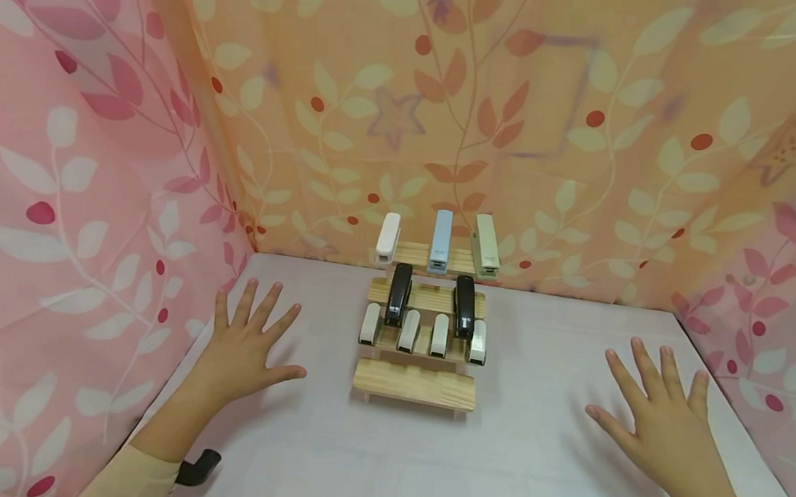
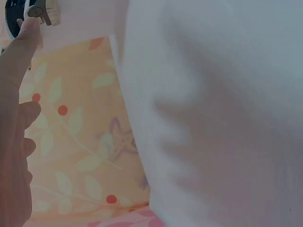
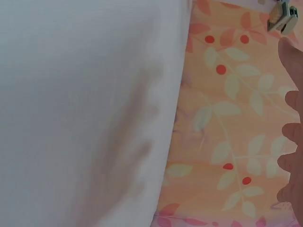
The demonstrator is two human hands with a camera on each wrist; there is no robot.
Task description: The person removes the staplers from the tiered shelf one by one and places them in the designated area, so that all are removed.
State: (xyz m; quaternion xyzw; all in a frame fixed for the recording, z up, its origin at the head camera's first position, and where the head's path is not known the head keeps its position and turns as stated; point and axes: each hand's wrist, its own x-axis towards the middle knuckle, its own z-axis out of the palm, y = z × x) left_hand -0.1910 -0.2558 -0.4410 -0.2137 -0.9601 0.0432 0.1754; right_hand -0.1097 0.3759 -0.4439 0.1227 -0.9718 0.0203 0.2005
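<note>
A small stepped wooden rack (image 1: 415, 384) stands at the middle of the white table (image 1: 529, 450). Its top step carries a white stapler (image 1: 388, 238), a blue stapler (image 1: 441, 241) and a pale green stapler (image 1: 487, 245). Two black staplers (image 1: 398, 294) lie on the middle step, and several small grey-white staplers (image 1: 408, 331) stand on the step below. The lowest step is bare. My left hand (image 1: 247, 346) lies flat on the table left of the rack, fingers spread, holding nothing. My right hand (image 1: 659, 420) lies flat to the right, also spread and holding nothing.
Leaf-patterned cloth walls close in the table: pink on the left (image 1: 68, 224), orange at the back (image 1: 513, 119), pink at the right (image 1: 773, 313). A black strap end (image 1: 199, 467) shows by my left sleeve. The wrist views show only tabletop, cloth and finger edges (image 2: 14, 118).
</note>
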